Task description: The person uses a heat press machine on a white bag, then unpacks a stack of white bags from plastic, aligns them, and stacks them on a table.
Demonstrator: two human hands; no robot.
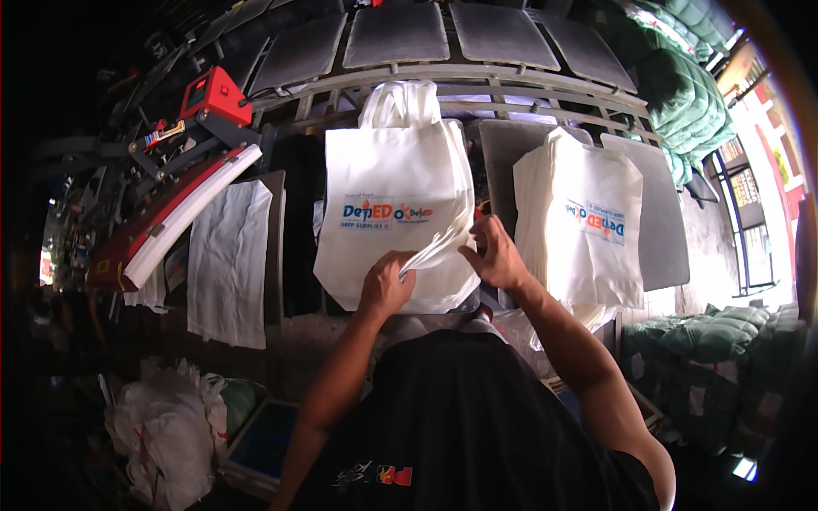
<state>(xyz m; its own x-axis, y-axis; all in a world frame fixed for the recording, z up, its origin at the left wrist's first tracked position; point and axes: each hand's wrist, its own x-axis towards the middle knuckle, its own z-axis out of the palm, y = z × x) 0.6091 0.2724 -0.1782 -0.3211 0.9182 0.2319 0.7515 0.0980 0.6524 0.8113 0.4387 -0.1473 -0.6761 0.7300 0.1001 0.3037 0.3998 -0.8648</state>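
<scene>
In front of me a stack of white tote bags (pixel 383 170) with blue, red and orange print lies on a board, handles toward the far side. My left hand (pixel 388 284) is closed on the near part of the stack, pinching several layers that are bent up and fanned. At the stack's right edge is my right hand (pixel 497 254), its fingers bent and the thumb apart from them. Nothing shows between them. Right of it, a second pile of printed white bags (pixel 579 221) rests on another board, its print turned upside down.
On the left stand a heat press (pixel 175 221) with a red control box (pixel 215 95) and a plain white bag (pixel 228 264) on a board. Dark platens (pixel 396 36) line the far side beyond a metal rail. Green wrapped bundles (pixel 711 366) sit at right, white sacks (pixel 166 434) at lower left.
</scene>
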